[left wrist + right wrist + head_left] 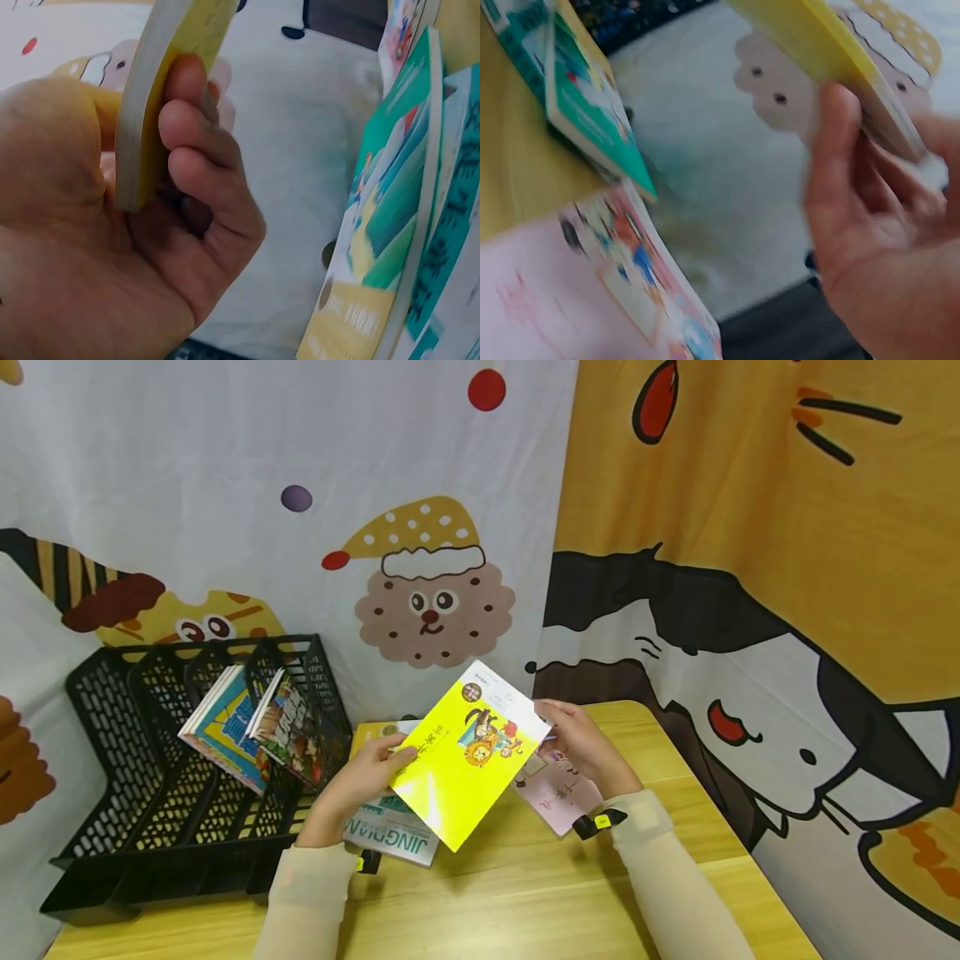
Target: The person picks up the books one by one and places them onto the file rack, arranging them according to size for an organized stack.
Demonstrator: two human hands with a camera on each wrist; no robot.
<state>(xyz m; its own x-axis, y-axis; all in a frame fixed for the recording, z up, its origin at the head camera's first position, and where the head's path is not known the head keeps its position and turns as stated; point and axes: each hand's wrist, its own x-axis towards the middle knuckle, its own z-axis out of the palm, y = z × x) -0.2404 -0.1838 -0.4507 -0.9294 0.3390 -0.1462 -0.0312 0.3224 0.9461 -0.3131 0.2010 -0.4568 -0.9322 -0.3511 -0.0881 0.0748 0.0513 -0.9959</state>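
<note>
A yellow book (442, 777) with cartoon animals on its cover is held tilted above the table between both hands. My left hand (367, 777) grips its left edge, thumb on the cover; in the left wrist view the fingers (202, 165) curl behind the book's thick spine. At the upper right corner, my right hand (581, 739) pinches the book's white end. The right wrist view shows the thumb (836, 127) against one face and the other fingers partly hidden behind. Below the right hand lies a pink book (558, 793); a green-and-white book (393, 831) lies under the left.
A black slotted file rack (180, 843) stands at the left of the wooden table (510, 902). Several books, including a blue one (228, 727) and a dark-covered one (288, 727), lean in its right slots. A printed curtain (442, 443) hangs behind the table.
</note>
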